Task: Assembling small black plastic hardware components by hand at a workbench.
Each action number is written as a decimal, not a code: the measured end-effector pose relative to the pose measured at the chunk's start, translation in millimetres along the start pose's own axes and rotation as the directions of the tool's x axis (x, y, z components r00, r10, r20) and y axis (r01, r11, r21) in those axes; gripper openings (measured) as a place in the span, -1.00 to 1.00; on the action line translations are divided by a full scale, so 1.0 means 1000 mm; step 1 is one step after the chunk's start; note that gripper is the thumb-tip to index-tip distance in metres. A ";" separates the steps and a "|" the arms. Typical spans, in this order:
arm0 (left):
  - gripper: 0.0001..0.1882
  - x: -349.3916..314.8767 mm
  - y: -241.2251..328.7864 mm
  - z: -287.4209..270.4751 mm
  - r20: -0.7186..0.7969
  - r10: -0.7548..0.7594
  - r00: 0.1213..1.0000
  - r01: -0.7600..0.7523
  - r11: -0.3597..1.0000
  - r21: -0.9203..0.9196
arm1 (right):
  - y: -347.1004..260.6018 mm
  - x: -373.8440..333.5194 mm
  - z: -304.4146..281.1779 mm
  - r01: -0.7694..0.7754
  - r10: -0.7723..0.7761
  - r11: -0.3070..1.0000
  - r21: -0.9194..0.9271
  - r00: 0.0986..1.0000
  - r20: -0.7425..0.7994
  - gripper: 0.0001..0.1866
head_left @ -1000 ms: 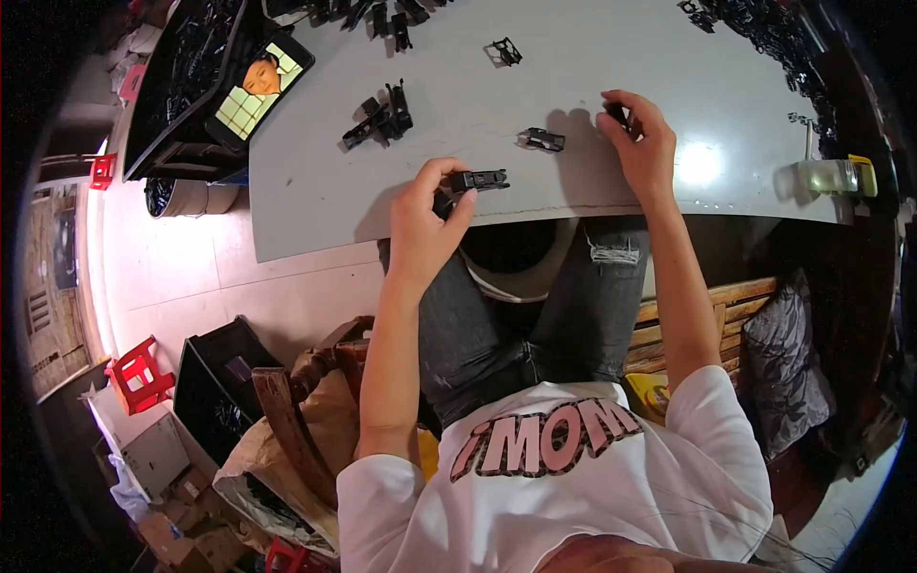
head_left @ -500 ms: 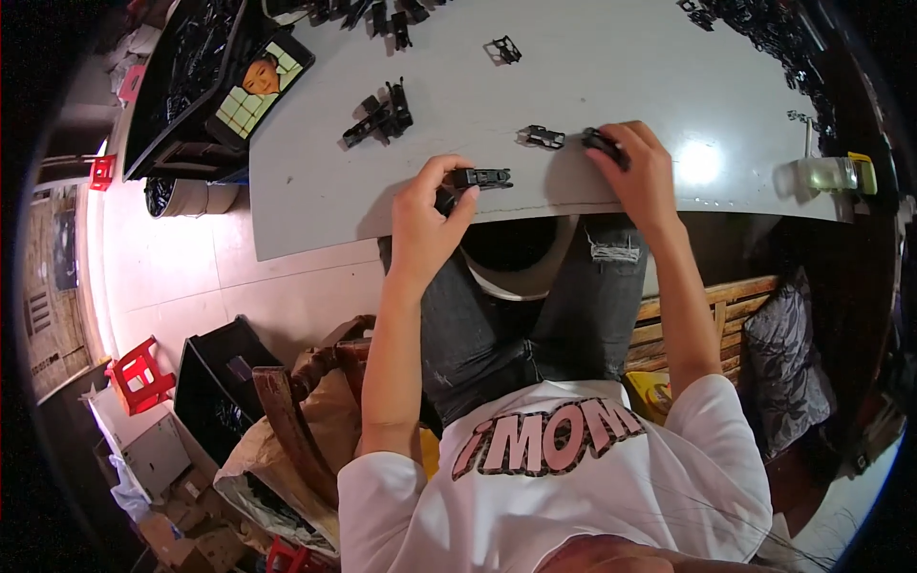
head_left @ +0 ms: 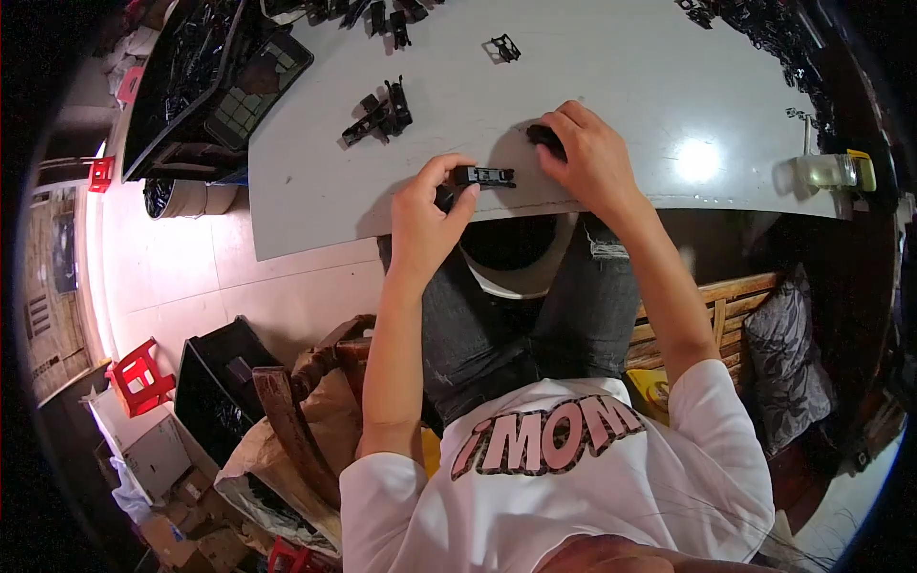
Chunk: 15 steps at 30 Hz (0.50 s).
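Observation:
At the table's near edge my left hand (head_left: 428, 202) is closed round a black rectangular plastic part (head_left: 489, 177), which points to the right. A second dark piece (head_left: 444, 199) shows under its fingers. To the right and slightly farther back, my right hand (head_left: 592, 160) is closed on a dark rounded piece (head_left: 546, 141), mostly covered by the fingers. Beyond the hands lies a small black open-frame part (head_left: 503, 49). At the left a cluster of black plastic parts (head_left: 384, 116) rests on the grey table (head_left: 630, 57).
A phone (head_left: 258, 91) leans on a black bin (head_left: 181, 115) at the left. More black parts (head_left: 377, 19) lie at the far edge, others (head_left: 755, 43) at the far right. A clear jar (head_left: 831, 172) with a yellow end lies near the right edge.
My right hand has moved left with the dark piece, over the spot where a small black frame part lay; that part no longer shows. My left hand stays nearly still.

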<state>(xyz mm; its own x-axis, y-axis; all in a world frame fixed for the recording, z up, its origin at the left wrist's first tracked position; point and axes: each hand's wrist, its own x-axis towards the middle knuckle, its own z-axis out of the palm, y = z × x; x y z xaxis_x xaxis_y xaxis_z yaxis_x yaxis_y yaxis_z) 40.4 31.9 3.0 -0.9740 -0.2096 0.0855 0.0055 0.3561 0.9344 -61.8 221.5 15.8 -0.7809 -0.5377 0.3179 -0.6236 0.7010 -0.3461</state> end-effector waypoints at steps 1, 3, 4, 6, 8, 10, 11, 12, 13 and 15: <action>-0.73 0.000 -0.001 0.000 0.000 0.002 1.000 -0.002 1.000 -0.002 | -0.002 0.000 -0.001 0.034 -0.039 0.989 0.146 0.999 0.033 -0.75; -0.72 0.001 -0.004 0.002 -0.001 0.001 1.000 -0.001 1.000 -0.003 | -0.009 -0.002 -0.005 0.063 -0.084 0.955 0.291 0.994 0.063 -0.74; -0.72 0.001 -0.005 0.003 -0.023 0.022 0.999 -0.021 1.000 0.014 | -0.018 -0.003 -0.008 0.062 -0.096 0.938 0.342 0.992 0.084 -0.73; -0.71 0.002 -0.006 0.003 -0.045 0.042 0.998 -0.040 0.999 0.033 | -0.028 -0.004 -0.009 0.084 -0.137 0.914 0.397 0.985 0.108 -0.69; -0.69 0.002 -0.006 0.003 -0.044 0.053 0.998 -0.052 0.998 0.029 | -0.032 -0.003 -0.005 0.104 -0.157 0.918 0.382 0.981 0.110 -0.69; -0.69 0.002 -0.004 0.005 -0.051 0.065 0.997 -0.062 0.997 0.052 | -0.036 -0.003 -0.004 0.127 -0.179 0.922 0.365 0.977 0.113 -0.69; -0.69 0.002 -0.003 0.006 -0.056 0.077 0.995 -0.073 0.995 0.074 | -0.038 -0.003 -0.006 0.154 -0.194 0.938 0.309 0.976 0.101 -0.69; -0.69 0.002 -0.003 0.007 -0.058 0.076 0.995 -0.072 0.995 0.076 | -0.042 -0.003 -0.006 0.182 -0.211 0.950 0.254 0.973 0.090 -0.68; -0.69 0.002 -0.004 0.009 -0.079 0.099 0.992 -0.096 0.994 0.049 | -0.046 -0.004 -0.005 0.184 -0.213 0.949 0.256 0.973 0.090 -0.68; -0.70 0.002 -0.002 0.011 -0.100 0.124 0.987 -0.122 0.992 0.019 | -0.051 -0.005 -0.001 0.279 -0.285 0.956 0.090 0.956 0.066 -0.67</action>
<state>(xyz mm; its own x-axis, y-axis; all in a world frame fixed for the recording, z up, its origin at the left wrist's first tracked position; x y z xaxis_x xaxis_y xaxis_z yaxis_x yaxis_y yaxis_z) 36.3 41.3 -2.6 -0.9385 -0.2536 0.2344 0.1203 0.3962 0.9103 -25.9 188.8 32.8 -0.5712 -0.7452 0.3441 -0.8173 0.4779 -0.3220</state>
